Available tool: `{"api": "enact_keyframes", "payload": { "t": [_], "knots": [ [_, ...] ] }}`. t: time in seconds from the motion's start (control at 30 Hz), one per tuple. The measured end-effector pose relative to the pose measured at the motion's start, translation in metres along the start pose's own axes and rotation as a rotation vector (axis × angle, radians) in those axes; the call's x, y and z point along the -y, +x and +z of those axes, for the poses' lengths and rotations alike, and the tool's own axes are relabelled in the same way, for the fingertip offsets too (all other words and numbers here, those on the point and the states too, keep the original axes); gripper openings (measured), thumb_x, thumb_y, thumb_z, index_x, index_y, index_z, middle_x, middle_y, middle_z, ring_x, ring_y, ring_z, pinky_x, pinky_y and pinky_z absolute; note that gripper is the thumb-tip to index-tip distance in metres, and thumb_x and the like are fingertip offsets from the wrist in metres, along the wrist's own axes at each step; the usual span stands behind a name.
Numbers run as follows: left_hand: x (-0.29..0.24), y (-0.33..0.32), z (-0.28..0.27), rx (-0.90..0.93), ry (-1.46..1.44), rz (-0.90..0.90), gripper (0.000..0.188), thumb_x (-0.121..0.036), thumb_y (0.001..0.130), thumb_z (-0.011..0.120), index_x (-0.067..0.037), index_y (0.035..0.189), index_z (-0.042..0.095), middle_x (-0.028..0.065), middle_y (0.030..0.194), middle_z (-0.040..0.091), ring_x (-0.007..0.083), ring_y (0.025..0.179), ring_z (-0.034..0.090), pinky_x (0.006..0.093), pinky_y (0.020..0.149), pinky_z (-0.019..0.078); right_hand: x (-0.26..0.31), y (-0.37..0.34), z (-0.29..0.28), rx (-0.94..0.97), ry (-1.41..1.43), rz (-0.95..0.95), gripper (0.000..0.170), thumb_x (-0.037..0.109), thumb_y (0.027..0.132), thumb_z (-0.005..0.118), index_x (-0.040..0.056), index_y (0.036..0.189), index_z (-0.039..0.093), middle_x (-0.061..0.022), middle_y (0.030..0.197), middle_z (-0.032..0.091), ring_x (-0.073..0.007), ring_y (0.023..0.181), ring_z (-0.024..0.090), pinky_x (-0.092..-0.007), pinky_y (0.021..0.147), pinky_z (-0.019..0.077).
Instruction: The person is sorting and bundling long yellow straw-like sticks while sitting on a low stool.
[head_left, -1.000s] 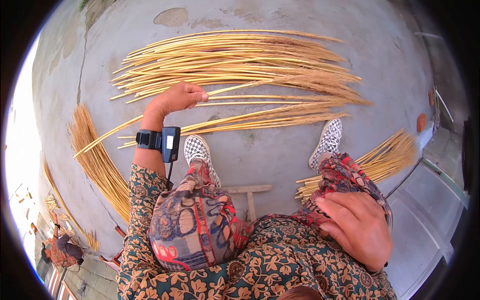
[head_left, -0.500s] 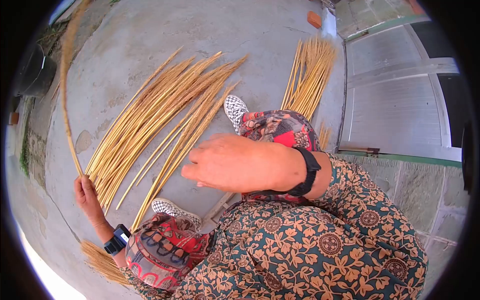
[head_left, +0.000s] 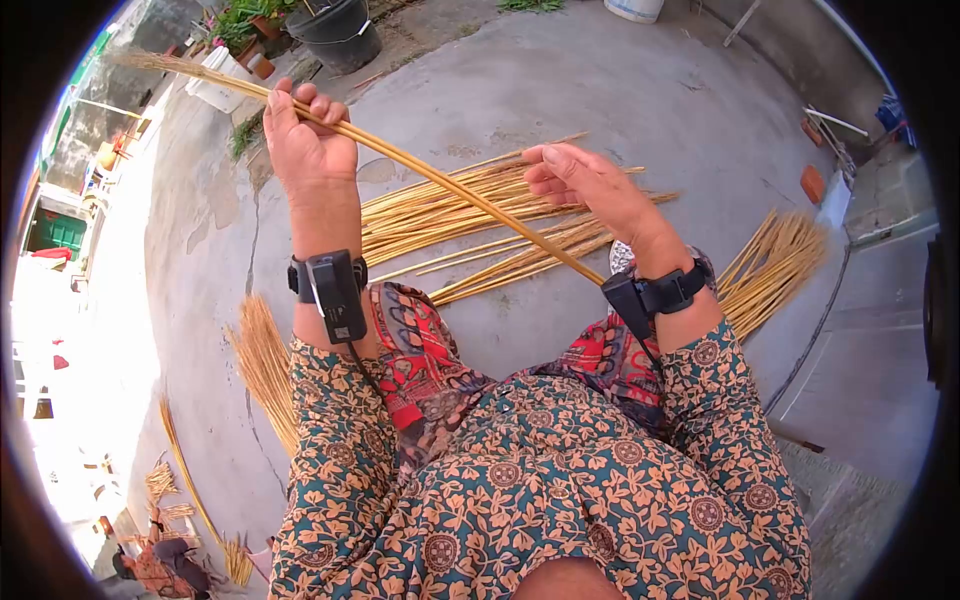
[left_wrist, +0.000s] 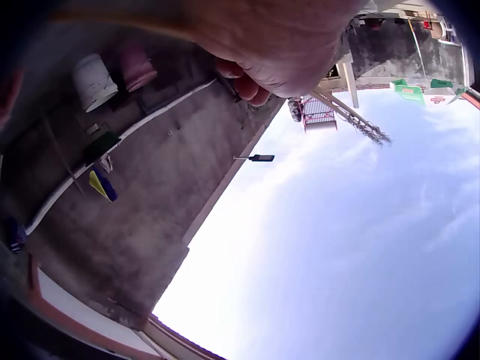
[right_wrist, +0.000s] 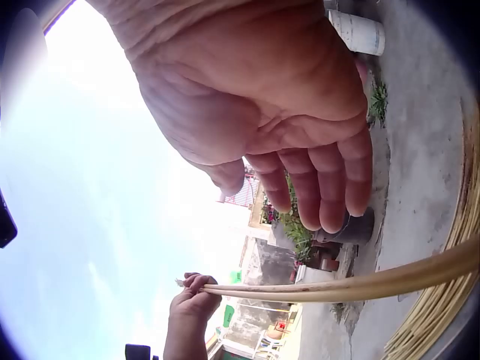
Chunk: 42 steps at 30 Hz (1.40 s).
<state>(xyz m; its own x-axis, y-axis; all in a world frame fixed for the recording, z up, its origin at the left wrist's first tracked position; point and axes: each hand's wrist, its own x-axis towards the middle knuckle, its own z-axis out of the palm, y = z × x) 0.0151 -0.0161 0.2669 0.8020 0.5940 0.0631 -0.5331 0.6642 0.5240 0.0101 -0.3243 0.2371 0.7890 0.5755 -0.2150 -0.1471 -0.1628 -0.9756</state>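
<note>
My left hand (head_left: pixel 312 140), raised at the upper left of the head view, grips long yellow stalks (head_left: pixel 430 172) with a feathery tip (head_left: pixel 165 64). They slant down to the right, their bare ends near my right wrist. In the left wrist view the left hand (left_wrist: pixel 277 37) fills the top, and its grip is mostly hidden. My right hand (head_left: pixel 600 195) hovers over the floor pile with its fingers loosely bent and holds nothing. The right wrist view shows its palm (right_wrist: pixel 262 97) with fingers extended, apart from the stalks (right_wrist: pixel 337 289) passing below.
On the concrete floor in front lies a pile of similar stalks (head_left: pixel 410 225). Feathery bundles lie at the right (head_left: pixel 770 270) and left (head_left: pixel 265 370). A black bucket (head_left: pixel 335 38) and a white container (head_left: pixel 220 80) stand at the far left. A person (head_left: pixel 165 565) sits at the lower left.
The left hand has lifted stalks from the floor pile and swung them up, tip now to the upper left. The right hand has risen from the lap to over the pile. The head view has turned.
</note>
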Motion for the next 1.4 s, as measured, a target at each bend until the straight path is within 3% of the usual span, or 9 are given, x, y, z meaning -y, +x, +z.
{"api": "enact_keyframes", "payload": {
  "t": [0.1, 0.13, 0.23, 0.33, 0.47, 0.67, 0.87, 1.17, 1.4],
  "knots": [
    [0.006, 0.003, -0.041, -0.032, -0.076, 0.006, 0.017, -0.024, 0.097, 0.049, -0.008, 0.103, 0.051, 0.0042, 0.077, 0.052, 0.0129, 0.059, 0.043, 0.0259, 0.05, 0.035, -0.015, 0.0, 0.009, 0.081, -0.141, 0.099, 0.052, 0.046, 0.096, 0.045, 0.0047, 0.127, 0.053, -0.0058, 0.107, 0.06, -0.0137, 0.101, 0.055, -0.0284, 0.089, 0.0443],
    [0.003, 0.006, -0.049, -0.033, -0.101, 0.017, 0.017, -0.024, 0.097, 0.049, -0.008, 0.103, 0.051, 0.0039, 0.076, 0.052, 0.0126, 0.059, 0.043, 0.0258, 0.049, 0.035, -0.023, -0.001, 0.014, 0.117, -0.237, -0.017, 0.052, 0.046, 0.096, 0.045, 0.0044, 0.127, 0.053, -0.0067, 0.106, 0.059, -0.013, 0.102, 0.055, -0.0286, 0.09, 0.0434],
    [-0.004, 0.009, -0.068, -0.067, -0.193, 0.044, 0.018, -0.026, 0.098, 0.047, -0.009, 0.1, 0.051, 0.0022, 0.075, 0.05, 0.0114, 0.058, 0.043, 0.0248, 0.048, 0.0354, -0.033, -0.009, 0.018, 0.251, -0.429, -0.019, 0.049, 0.043, 0.097, 0.045, 0.0024, 0.121, 0.055, -0.0067, 0.1, 0.061, -0.0128, 0.096, 0.057, -0.0282, 0.087, 0.045],
    [-0.006, 0.016, -0.09, -0.146, -0.299, 0.035, 0.02, -0.028, 0.098, 0.047, -0.009, 0.096, 0.052, -0.0001, 0.072, 0.047, 0.0103, 0.057, 0.043, 0.0241, 0.047, 0.0364, -0.043, -0.013, 0.017, 0.421, -0.269, 0.177, 0.038, 0.035, 0.099, 0.045, 0.0023, 0.113, 0.058, -0.0045, 0.088, 0.061, -0.0098, 0.083, 0.058, -0.0261, 0.077, 0.0479],
    [-0.011, 0.016, -0.101, -0.193, -0.365, 0.132, 0.018, -0.028, 0.095, 0.051, -0.01, 0.1, 0.051, 0.0025, 0.073, 0.051, 0.0141, 0.058, 0.046, 0.0281, 0.05, 0.0401, -0.036, -0.016, 0.027, 0.26, -0.253, 0.216, 0.029, 0.029, 0.097, 0.049, 0.0039, 0.105, 0.06, 0.0049, 0.067, 0.051, -0.0031, 0.058, 0.045, -0.0176, 0.054, 0.038],
    [0.043, -0.032, -0.026, -0.055, -0.224, -0.056, 0.018, -0.025, 0.097, 0.045, -0.008, 0.099, 0.045, 0.0078, 0.074, 0.054, 0.0185, 0.061, 0.054, 0.0337, 0.057, 0.049, -0.028, 0.0, 0.044, 0.066, -0.215, 0.068, 0.027, 0.031, 0.098, 0.051, 0.0057, 0.105, 0.059, 0.0055, 0.066, 0.048, -0.0012, 0.053, 0.04, -0.015, 0.047, 0.031],
    [0.114, -0.075, 0.004, 0.029, -0.011, -0.292, 0.023, -0.029, 0.097, 0.041, -0.007, 0.094, 0.047, 0.0049, 0.071, 0.052, 0.0127, 0.054, 0.048, 0.0278, 0.048, 0.0416, -0.033, 0.016, 0.045, -0.096, -0.119, 0.004, 0.029, 0.03, 0.099, 0.048, 0.006, 0.113, 0.056, 0.0043, 0.067, 0.049, -0.0013, 0.053, 0.042, -0.0151, 0.047, 0.0339],
    [0.057, -0.012, -0.05, -0.08, -0.266, -0.203, 0.021, -0.026, 0.098, 0.046, -0.006, 0.096, 0.051, 0.0016, 0.07, 0.047, 0.0124, 0.056, 0.043, 0.0283, 0.051, 0.0387, -0.012, -0.01, 0.053, 0.167, -0.096, 0.236, 0.032, 0.031, 0.098, 0.047, 0.0046, 0.113, 0.057, 0.0026, 0.069, 0.054, -0.0033, 0.054, 0.045, -0.0171, 0.048, 0.0371],
    [0.037, 0.002, -0.075, -0.13, -0.294, -0.205, 0.025, -0.024, 0.1, 0.042, -0.002, 0.1, 0.053, 0.0046, 0.078, 0.055, 0.0161, 0.068, 0.053, 0.0301, 0.06, 0.0473, -0.001, -0.019, 0.044, 0.283, -0.021, 0.223, 0.035, 0.032, 0.098, 0.048, 0.0025, 0.116, 0.056, 0.0028, 0.068, 0.054, -0.002, 0.049, 0.041, -0.0168, 0.043, 0.033]
  ]
}}
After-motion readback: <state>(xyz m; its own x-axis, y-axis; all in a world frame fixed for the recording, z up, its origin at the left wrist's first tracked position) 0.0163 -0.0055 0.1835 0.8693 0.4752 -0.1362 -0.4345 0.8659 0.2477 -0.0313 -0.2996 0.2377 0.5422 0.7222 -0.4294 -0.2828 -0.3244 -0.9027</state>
